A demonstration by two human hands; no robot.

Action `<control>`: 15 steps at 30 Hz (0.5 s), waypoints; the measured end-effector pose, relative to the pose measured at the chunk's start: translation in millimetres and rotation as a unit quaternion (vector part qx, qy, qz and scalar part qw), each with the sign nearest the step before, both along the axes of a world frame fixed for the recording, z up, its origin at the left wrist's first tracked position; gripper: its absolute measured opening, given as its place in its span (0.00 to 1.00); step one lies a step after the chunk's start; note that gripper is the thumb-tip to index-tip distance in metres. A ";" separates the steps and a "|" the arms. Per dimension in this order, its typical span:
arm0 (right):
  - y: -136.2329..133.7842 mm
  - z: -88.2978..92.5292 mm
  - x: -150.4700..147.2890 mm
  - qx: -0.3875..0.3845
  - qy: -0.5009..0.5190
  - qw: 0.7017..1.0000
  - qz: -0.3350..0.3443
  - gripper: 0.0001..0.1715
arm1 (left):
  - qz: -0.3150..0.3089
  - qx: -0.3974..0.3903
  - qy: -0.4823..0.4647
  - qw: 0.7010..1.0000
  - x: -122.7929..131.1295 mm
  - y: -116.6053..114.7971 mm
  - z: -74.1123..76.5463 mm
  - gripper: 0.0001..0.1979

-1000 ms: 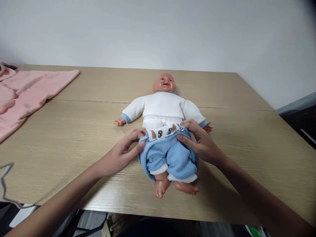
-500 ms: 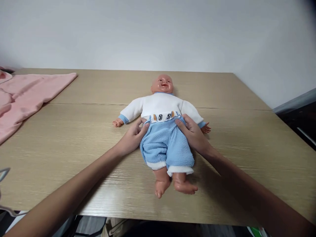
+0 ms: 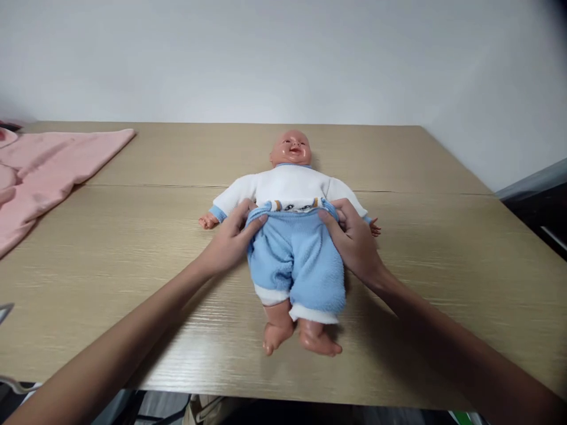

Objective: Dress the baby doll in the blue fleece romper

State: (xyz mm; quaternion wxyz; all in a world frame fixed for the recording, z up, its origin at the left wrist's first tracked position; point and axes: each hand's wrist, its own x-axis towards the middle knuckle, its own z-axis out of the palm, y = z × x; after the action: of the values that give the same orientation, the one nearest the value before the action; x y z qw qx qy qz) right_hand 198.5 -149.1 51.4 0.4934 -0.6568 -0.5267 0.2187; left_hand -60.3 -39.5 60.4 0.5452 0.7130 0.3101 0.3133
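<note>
A baby doll (image 3: 290, 147) lies on its back on the wooden table (image 3: 133, 248), head away from me, feet toward me. It wears a white top (image 3: 287, 184) with blue cuffs and fleecy blue trousers (image 3: 296, 260). My left hand (image 3: 230, 239) pinches the left side of the trousers' waistband at the doll's waist. My right hand (image 3: 352, 239) grips the right side of the same waistband. The waistband sits high, over the hem of the white top.
A pink garment (image 3: 44, 171) lies spread at the table's far left. A thin metal wire shape (image 3: 6, 313) pokes in at the left edge. A white wall stands behind the table; dark furniture (image 3: 540, 212) is at the right.
Both hands have pulled the blue trousers up the doll's body, from bunched around the hips to the waist. The legs now show straighter below the cuffs.
</note>
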 end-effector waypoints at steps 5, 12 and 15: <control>16.5 -8.8 8.4 -0.010 0.061 0.998 0.014 0.23 | -0.026 -0.096 -0.045 0.994 15.4 24.0 -10.8 0.25; -6.3 -0.9 25.8 -0.056 0.020 0.995 0.080 0.22 | -0.083 -0.071 0.002 0.994 -11.2 24.0 -11.0 0.20; -29.7 -3.5 37.8 -0.062 0.026 0.990 0.121 0.17 | -0.135 -0.028 0.031 0.990 -34.2 22.3 -14.0 0.16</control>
State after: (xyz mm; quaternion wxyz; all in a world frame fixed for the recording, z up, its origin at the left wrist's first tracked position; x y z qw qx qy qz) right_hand 236.3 -178.8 47.9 0.4353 -0.6116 -0.5749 0.3255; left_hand -94.5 -17.3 46.4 0.5927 0.7419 0.2366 0.2057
